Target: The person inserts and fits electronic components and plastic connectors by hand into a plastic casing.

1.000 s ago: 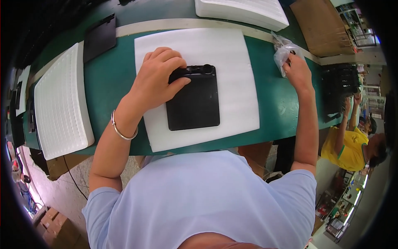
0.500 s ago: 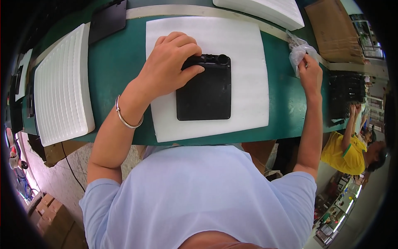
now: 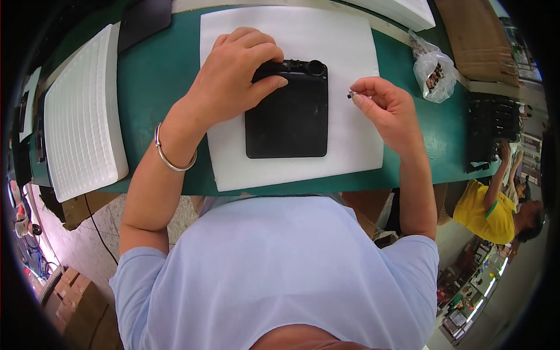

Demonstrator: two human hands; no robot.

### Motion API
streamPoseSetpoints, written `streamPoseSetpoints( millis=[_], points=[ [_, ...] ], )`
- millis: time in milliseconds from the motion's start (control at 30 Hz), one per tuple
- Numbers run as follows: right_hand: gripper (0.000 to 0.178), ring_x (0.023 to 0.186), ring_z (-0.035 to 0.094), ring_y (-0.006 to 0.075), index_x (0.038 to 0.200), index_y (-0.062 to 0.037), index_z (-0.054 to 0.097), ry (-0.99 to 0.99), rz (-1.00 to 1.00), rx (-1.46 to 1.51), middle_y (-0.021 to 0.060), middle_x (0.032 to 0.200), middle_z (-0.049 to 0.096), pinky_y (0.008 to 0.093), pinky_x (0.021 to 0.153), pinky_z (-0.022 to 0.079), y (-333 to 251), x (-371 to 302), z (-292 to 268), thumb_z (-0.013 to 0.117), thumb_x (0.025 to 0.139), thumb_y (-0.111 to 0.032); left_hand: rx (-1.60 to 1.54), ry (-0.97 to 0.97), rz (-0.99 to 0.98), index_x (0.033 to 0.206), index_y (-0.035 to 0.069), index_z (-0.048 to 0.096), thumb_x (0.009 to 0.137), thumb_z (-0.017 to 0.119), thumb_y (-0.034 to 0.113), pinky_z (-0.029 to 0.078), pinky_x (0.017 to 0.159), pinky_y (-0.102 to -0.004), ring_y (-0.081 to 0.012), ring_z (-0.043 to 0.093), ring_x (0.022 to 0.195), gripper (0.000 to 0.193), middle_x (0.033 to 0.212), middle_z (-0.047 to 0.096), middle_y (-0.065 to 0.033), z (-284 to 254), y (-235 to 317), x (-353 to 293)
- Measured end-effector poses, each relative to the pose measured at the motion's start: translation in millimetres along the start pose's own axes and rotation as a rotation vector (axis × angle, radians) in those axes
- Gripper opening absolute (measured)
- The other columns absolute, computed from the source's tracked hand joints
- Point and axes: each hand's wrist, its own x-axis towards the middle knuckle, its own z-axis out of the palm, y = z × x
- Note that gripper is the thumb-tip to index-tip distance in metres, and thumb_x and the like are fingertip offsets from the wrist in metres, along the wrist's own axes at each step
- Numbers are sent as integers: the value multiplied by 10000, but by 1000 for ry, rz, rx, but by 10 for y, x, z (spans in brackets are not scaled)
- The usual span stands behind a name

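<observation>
A flat black rectangular device [image 3: 287, 119] with a thicker ridge and a round knob-like part along its far edge lies on a white foam sheet [image 3: 356, 157]. My left hand [image 3: 239, 73] grips the device's far left edge, thumb on the near side of the ridge and fingers over the far side. To the right of the device, above the foam sheet, my right hand [image 3: 385, 108] pinches a tiny dark part [image 3: 350, 94] between thumb and fingertips; its exact kind is too small to tell. A clear plastic bag [image 3: 446, 87] of small copper-and-dark parts sits open farther right.
A ribbed white foam tray [image 3: 84, 116] stands at the left, with a black panel [image 3: 144, 23] behind it. Another white foam block [image 3: 402, 10] and a cardboard box [image 3: 481, 44] are at the far right. Beyond a stack of black parts [image 3: 493, 128], a person in yellow [image 3: 487, 213] works.
My right hand has left the plastic bag and moved left toward the device, now pinching a tiny part. My left hand keeps its hold on the device. The whole view has shifted slightly.
</observation>
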Motion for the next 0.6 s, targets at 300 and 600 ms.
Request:
streamPoseSetpoints(
  millis=[300, 600],
  points=[
    [268, 657, 462, 31, 1164, -28, 690, 115, -326, -329, 15, 918, 659, 189, 580, 406, 67, -70, 107, 678, 900, 20, 2, 10, 10, 983, 66, 661, 789, 800, 149, 423, 971, -390, -268, 580, 1090, 253, 1045, 664, -69, 9, 2, -2],
    [282, 660, 568, 143, 1138, -64, 692, 42, -190, -304, 66, 938, 660, 263, 626, 479, -89, -81, 113, 703, 862, -6, -5, 1, 6, 981, 59, 651, 771, 804, 139, 436, 965, -403, -290, 582, 1080, 272, 1044, 657, -78, -23, -5, 4]
  ],
)
